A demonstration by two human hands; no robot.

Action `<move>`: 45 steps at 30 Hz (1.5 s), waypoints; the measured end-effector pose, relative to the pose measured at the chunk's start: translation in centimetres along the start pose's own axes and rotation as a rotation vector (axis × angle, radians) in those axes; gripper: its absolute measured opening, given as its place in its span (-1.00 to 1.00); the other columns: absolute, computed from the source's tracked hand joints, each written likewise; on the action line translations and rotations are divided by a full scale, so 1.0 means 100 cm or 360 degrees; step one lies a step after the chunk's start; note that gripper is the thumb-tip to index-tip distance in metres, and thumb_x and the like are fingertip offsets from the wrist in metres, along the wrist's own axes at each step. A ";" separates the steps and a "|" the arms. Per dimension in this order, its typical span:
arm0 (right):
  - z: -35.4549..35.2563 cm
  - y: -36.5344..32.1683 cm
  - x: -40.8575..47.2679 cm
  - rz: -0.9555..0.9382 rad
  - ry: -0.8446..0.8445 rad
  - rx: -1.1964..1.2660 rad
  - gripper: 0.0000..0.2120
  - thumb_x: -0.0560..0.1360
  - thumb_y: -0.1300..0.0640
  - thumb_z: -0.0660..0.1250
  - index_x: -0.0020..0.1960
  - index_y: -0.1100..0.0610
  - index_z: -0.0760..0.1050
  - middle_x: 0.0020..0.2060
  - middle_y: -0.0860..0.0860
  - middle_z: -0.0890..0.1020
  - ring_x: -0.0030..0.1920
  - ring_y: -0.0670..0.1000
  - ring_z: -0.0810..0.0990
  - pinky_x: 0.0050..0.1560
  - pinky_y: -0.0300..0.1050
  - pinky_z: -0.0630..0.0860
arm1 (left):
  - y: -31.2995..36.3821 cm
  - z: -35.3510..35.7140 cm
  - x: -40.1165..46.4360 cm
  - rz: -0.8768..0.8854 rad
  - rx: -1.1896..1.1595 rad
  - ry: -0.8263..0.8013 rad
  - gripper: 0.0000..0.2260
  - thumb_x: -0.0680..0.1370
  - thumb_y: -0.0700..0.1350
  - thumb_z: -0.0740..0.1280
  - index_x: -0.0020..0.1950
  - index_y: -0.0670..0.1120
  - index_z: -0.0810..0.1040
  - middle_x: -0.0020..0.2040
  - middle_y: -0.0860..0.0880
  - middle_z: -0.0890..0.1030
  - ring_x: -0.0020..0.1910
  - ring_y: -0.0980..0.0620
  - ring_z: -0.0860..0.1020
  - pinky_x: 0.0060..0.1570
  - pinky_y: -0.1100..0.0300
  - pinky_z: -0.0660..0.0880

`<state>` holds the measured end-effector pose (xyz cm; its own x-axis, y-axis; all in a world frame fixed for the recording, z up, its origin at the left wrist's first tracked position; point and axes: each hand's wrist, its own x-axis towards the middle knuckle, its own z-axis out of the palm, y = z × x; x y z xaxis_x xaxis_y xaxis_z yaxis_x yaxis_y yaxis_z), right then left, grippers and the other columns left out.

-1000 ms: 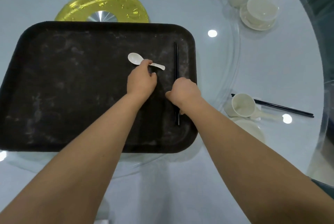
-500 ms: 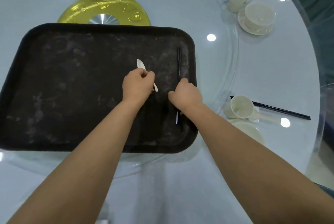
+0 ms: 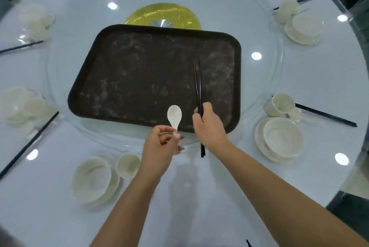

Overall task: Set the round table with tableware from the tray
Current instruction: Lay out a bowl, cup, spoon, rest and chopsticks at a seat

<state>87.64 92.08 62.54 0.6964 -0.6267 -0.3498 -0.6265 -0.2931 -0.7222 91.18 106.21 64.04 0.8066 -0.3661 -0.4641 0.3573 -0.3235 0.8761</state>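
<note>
White spoon (image 3: 174, 116) handle and chopsticks (image 3: 197, 85) partly hidden inside gripping hands.

Bright overhead glare; blurred, warped edges

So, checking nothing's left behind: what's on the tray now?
The tray shows only a bare, scuffed surface. The right hand and its chopsticks cover a strip near its right edge.

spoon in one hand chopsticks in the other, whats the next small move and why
Probably bring both down to the near place setting and lay them by its bowl and cup. The left hand holds the white spoon, the right hand grips the black chopsticks, the tray looks bare, and that setting shows no spoon or chopsticks, unlike the one at right.
</note>
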 end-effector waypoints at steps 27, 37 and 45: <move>0.142 0.069 -0.184 0.0154 -0.0300 0.0005 -0.75 0.63 -0.04 0.17 -0.16 0.06 0.30 -0.39 -0.01 0.45 -0.45 -0.05 0.41 -0.44 -0.20 0.34 | -0.148 -0.158 -0.095 -0.0442 0.0385 0.0056 -0.98 0.50 -0.09 0.44 -0.11 -0.02 0.63 -0.24 0.00 0.68 -0.23 0.02 0.65 -0.15 0.15 0.63; 0.179 0.061 -0.203 0.0135 -0.0395 -0.0143 -0.77 0.62 -0.09 0.18 -0.08 0.05 0.32 -0.28 0.01 0.55 -0.34 -0.06 0.51 -0.42 -0.27 0.36 | -0.153 -0.161 -0.078 -0.0477 0.0274 0.0093 -0.94 0.50 -0.08 0.45 -0.12 -0.03 0.61 -0.19 -0.07 0.68 -0.22 0.01 0.62 -0.13 0.13 0.59; 0.192 0.064 -0.201 0.0170 -0.0414 -0.0179 -0.77 0.61 -0.09 0.20 -0.12 0.01 0.28 -0.32 -0.04 0.51 -0.37 -0.11 0.48 -0.47 -0.32 0.31 | -0.158 -0.163 -0.073 -0.0421 0.0291 0.0036 -0.94 0.51 -0.08 0.43 -0.13 -0.03 0.60 -0.20 -0.08 0.66 -0.24 0.02 0.60 -0.10 0.10 0.60</move>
<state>76.37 116.64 53.53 0.6814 -0.4568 -0.5719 -0.7260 -0.3227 -0.6072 87.33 128.20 55.70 0.7080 -0.2294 -0.6679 0.4670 -0.5573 0.6865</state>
